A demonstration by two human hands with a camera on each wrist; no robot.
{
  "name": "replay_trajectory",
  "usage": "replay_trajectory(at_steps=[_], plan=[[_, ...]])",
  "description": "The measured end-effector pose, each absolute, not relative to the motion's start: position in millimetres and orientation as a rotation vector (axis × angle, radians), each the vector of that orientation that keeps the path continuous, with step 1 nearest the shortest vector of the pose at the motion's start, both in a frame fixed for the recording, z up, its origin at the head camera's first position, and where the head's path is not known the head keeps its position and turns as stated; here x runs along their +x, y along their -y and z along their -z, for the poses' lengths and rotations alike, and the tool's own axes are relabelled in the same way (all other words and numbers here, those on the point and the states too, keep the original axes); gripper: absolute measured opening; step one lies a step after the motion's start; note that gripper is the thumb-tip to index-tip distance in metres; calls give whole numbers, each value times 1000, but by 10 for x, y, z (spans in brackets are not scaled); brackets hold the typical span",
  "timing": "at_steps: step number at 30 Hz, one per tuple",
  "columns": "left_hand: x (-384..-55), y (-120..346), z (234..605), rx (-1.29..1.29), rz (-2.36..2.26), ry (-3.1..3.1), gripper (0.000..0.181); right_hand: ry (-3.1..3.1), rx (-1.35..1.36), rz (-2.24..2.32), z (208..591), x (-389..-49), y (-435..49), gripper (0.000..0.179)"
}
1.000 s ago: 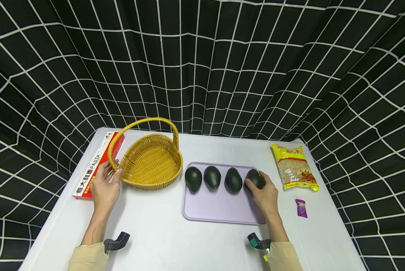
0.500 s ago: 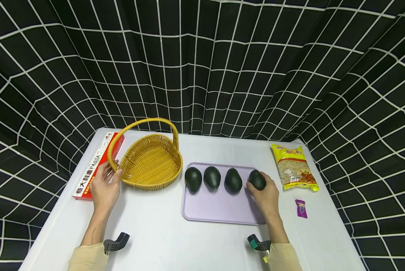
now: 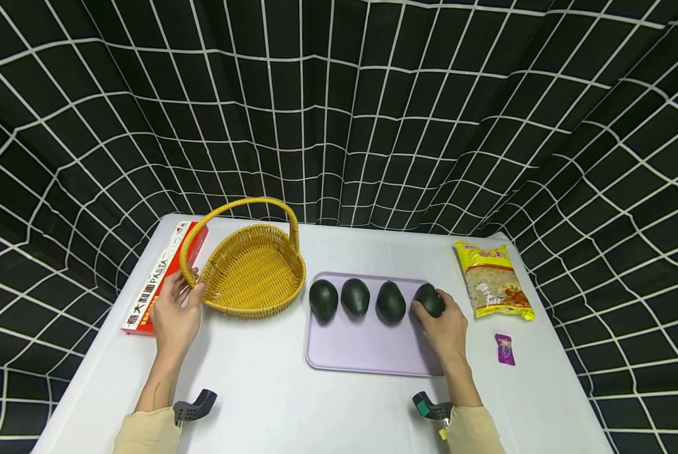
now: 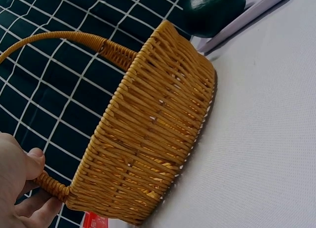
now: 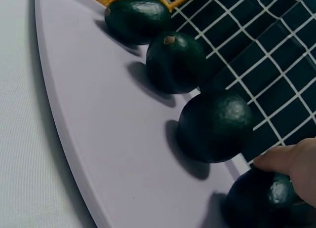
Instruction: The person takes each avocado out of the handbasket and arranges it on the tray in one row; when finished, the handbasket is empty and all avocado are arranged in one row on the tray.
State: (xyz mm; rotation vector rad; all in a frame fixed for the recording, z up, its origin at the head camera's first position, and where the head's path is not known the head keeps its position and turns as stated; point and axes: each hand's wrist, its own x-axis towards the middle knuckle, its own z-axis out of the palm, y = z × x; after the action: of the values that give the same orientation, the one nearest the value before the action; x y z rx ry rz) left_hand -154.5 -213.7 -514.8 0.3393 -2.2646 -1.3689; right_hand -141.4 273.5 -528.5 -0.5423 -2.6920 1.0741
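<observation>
My left hand pinches the foot of the handle on a yellow wicker basket, at the basket's left side. In the left wrist view, thumb and fingers close around the wrapped handle. Dark green avocados lie in a row along the far side of a lilac tray. The rightmost avocado is held between the thumb and fingers of my right hand, over the tray's right end. Beside it sits another avocado. In the right wrist view, the held avocado is partly cut off by the frame.
A red and white pasta box lies left of the basket, partly behind my left hand. At the right are a yellow bag of dried pasta-like pieces and a small purple packet. A black gridded curtain surrounds the white table.
The rightmost avocado shifts slightly rightward and then a little back within my right hand's grip. My left hand and the basket stay in place.
</observation>
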Motion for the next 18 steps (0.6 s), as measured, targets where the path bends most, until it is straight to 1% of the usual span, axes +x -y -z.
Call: replay_trajectory(at_steps=[6, 18], plan=[[-1543, 2141, 5139, 340, 1369, 2269, 42, 2702, -515, -1088, 5281, -1413, -2728, 69], [-1514, 2137, 5110, 331, 1373, 2267, 43, 2702, -529, -1104, 5276, -1415, -2741, 71]])
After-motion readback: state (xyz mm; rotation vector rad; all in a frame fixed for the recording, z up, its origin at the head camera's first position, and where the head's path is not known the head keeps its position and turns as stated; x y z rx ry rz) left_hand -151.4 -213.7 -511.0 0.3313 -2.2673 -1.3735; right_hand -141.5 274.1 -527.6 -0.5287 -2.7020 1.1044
